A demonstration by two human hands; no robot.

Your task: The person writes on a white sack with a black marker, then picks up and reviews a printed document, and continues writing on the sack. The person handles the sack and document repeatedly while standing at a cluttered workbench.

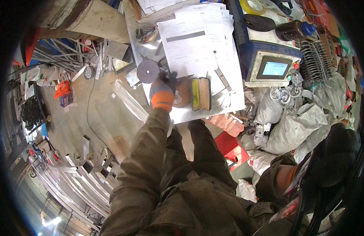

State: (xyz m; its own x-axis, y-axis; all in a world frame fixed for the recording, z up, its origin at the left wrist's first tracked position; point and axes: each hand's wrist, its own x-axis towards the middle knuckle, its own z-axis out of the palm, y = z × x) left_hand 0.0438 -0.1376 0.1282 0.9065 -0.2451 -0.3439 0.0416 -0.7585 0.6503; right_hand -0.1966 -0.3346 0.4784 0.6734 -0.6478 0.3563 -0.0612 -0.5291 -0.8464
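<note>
The left hand (pixel 162 94), in an orange-and-dark work glove, reaches over the bench (pixel 235 98), its fingers bunched together between two abrasive discs; whether they pinch anything cannot be told. The dark grey disc (pixel 147 71) lies flat at the bench's left edge, just beside the fingers; the brown disc (pixel 182 98) sits on the other side, partly covered by the hand. An open hard-shell case (pixel 205 93) with a yellow-green lining lies right of it, below the printed sheets (pixel 186 43). The right hand (pixel 327 159) is raised close to the camera — its grip cannot be made out. As far as shows, the work looks little advanced — both discs lie loose, neither mounted on a tool, and the case is unclosed.
</note>
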